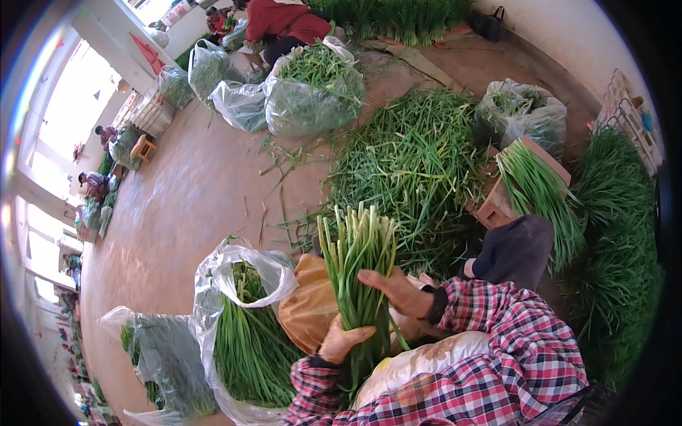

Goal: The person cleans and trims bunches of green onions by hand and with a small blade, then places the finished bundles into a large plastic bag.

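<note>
A bundle of green stalks with pale cut ends [361, 263] stands upright in front of me. My left hand [339, 341] grips its lower part from the left. My right hand [399, 291] wraps around its middle from the right. Both arms wear a red, white and black plaid shirt. An orange-brown bag [307, 307] lies just left of the bundle. Left of that stands an open clear plastic bag [241, 319] packed with the same green stalks.
A big loose heap of green stalks [419, 163] covers the floor ahead. A wooden stool [506, 192] carries another bunch. Filled clear bags [312, 92] stand farther off, and a person in red [284, 21] sits by them. More greens [618, 234] pile up on the right.
</note>
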`<action>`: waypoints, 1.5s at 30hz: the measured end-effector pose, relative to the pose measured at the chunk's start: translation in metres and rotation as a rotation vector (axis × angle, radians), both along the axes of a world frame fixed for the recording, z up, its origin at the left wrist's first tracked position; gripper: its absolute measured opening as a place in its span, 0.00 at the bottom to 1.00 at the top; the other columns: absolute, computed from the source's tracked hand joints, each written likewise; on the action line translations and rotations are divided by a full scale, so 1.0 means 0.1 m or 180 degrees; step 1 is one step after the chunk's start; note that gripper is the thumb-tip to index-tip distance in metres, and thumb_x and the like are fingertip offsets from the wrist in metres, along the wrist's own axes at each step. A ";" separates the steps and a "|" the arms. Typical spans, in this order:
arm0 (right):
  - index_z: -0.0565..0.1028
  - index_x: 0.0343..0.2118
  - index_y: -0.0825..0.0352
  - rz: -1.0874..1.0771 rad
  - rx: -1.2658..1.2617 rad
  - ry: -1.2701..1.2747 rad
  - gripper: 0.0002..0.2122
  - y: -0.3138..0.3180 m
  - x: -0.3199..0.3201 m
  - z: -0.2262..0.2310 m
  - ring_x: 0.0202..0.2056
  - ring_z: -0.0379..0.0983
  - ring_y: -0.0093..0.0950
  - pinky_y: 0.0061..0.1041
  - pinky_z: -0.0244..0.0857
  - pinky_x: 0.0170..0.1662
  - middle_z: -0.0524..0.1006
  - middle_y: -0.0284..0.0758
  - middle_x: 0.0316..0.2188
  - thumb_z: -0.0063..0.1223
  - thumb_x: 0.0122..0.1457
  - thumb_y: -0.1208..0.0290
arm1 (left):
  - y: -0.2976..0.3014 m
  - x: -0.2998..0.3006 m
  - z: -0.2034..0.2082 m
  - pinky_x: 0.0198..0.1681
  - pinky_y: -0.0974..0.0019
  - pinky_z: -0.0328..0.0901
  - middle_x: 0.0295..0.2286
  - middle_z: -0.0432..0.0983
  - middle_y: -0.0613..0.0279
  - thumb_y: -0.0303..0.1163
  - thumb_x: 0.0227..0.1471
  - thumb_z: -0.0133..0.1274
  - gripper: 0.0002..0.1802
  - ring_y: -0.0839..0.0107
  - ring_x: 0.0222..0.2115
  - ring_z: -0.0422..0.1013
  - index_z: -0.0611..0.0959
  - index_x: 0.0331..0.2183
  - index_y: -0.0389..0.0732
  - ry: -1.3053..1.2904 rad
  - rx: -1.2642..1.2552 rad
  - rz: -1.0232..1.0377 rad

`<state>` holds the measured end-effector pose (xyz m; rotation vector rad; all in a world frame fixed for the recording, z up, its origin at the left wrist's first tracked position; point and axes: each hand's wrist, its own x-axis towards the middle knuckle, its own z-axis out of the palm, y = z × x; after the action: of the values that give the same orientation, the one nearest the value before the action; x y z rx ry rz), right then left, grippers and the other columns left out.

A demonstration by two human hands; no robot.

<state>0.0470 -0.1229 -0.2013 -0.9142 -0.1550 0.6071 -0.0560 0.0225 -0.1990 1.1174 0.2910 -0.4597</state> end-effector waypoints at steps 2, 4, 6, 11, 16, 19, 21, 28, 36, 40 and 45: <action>0.68 0.47 0.65 0.0420 0.0742 0.0638 0.21 -0.20 0.17 -0.21 0.40 0.71 0.23 0.26 0.64 0.46 0.73 0.32 0.40 0.47 0.58 0.54 | 0.19 -0.06 0.16 0.44 0.68 0.64 0.40 0.73 0.62 0.25 0.40 0.60 0.27 0.73 0.38 0.70 0.73 0.45 0.34 0.0034 0.0520 -0.0520; 0.68 0.46 0.67 0.0878 0.1263 0.1672 0.24 -0.31 0.34 -0.04 0.41 0.72 0.27 0.29 0.66 0.47 0.74 0.37 0.41 0.40 0.60 0.49 | 0.35 -0.29 0.05 0.45 0.68 0.64 0.41 0.74 0.61 0.24 0.37 0.60 0.29 0.73 0.39 0.70 0.74 0.46 0.34 0.0406 0.0447 -0.0673; 0.69 0.44 0.69 0.1154 0.0795 0.1737 0.22 -0.31 0.42 -0.26 0.36 0.73 0.25 0.26 0.67 0.45 0.76 0.35 0.36 0.38 0.61 0.52 | 0.27 -0.47 -0.04 0.45 0.68 0.64 0.40 0.74 0.62 0.22 0.38 0.61 0.28 0.74 0.39 0.70 0.74 0.46 0.36 0.0687 0.0284 -0.0555; 0.66 0.26 0.64 0.0803 -0.0393 0.0558 0.15 -0.30 0.92 -0.73 0.16 0.59 0.15 0.17 0.57 0.19 0.59 0.22 0.15 0.36 0.63 0.58 | -0.20 -0.74 -0.35 0.45 0.70 0.65 0.38 0.75 0.65 0.18 0.41 0.58 0.23 0.76 0.39 0.70 0.76 0.43 0.38 0.0556 0.0601 0.0142; 0.61 0.21 0.62 -0.0754 -0.0448 -0.0077 0.15 -0.60 1.47 -0.47 0.11 0.49 0.14 0.15 0.45 0.12 0.56 0.22 0.13 0.34 0.64 0.62 | -0.39 -0.61 -0.18 0.46 0.69 0.64 0.42 0.73 0.63 0.15 0.41 0.57 0.30 0.73 0.41 0.69 0.69 0.48 0.38 0.0292 0.0480 0.0702; 0.64 0.25 0.64 -0.0578 -0.0816 -0.1156 0.13 -0.57 1.15 -0.05 0.14 0.52 0.13 0.14 0.47 0.15 0.57 0.22 0.15 0.34 0.64 0.63 | -0.41 -0.69 -0.23 0.48 0.68 0.64 0.42 0.72 0.63 0.14 0.41 0.55 0.31 0.73 0.42 0.69 0.68 0.49 0.39 0.0239 0.0879 0.0859; 0.64 0.25 0.65 -0.1414 0.0381 -0.1221 0.13 -0.70 1.25 0.07 0.17 0.55 0.14 0.13 0.49 0.17 0.62 0.26 0.20 0.35 0.64 0.63 | -0.43 -0.68 -0.25 0.48 0.68 0.63 0.42 0.72 0.64 0.13 0.41 0.55 0.32 0.73 0.43 0.68 0.67 0.49 0.40 0.0168 0.0521 0.1018; 0.77 0.29 0.64 0.0625 -0.2109 -0.4226 0.13 -0.56 1.01 0.38 0.27 0.71 0.33 0.26 0.66 0.31 0.73 0.39 0.26 0.56 0.50 0.58 | -0.42 -0.70 -0.29 0.48 0.68 0.63 0.42 0.72 0.64 0.15 0.41 0.57 0.31 0.73 0.42 0.69 0.68 0.49 0.39 0.0188 0.0778 0.1003; 0.76 0.26 0.67 0.2073 -0.1422 -0.2783 0.08 -0.41 0.94 -0.37 0.23 0.67 0.27 0.26 0.62 0.29 0.71 0.35 0.20 0.55 0.49 0.68 | -0.40 -0.69 -0.32 0.47 0.69 0.63 0.43 0.72 0.62 0.17 0.39 0.59 0.33 0.73 0.42 0.68 0.68 0.50 0.36 0.0365 0.0370 0.0901; 0.73 0.35 0.69 0.0633 -0.0385 -0.0540 0.12 -0.67 1.31 -0.55 0.30 0.67 0.16 0.16 0.62 0.34 0.73 0.27 0.28 0.53 0.52 0.65 | -0.25 -0.98 -0.58 0.47 0.69 0.63 0.43 0.71 0.62 0.24 0.41 0.61 0.32 0.73 0.41 0.69 0.68 0.50 0.35 0.0588 0.0341 0.1010; 0.68 0.47 0.72 -0.0590 -0.5245 -0.3887 0.24 -1.75 1.32 -1.30 0.40 0.69 0.37 0.31 0.60 0.47 0.73 0.43 0.38 0.56 0.51 0.62 | -0.10 -1.16 -1.09 0.44 0.70 0.66 0.42 0.70 0.62 0.31 0.42 0.61 0.35 0.75 0.39 0.70 0.65 0.51 0.36 0.0467 -0.0153 0.1349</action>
<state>0.1790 -0.2982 -0.3310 -2.7941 -0.6960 -0.2543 -0.1724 0.0121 -0.3075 0.9437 0.6273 -0.1700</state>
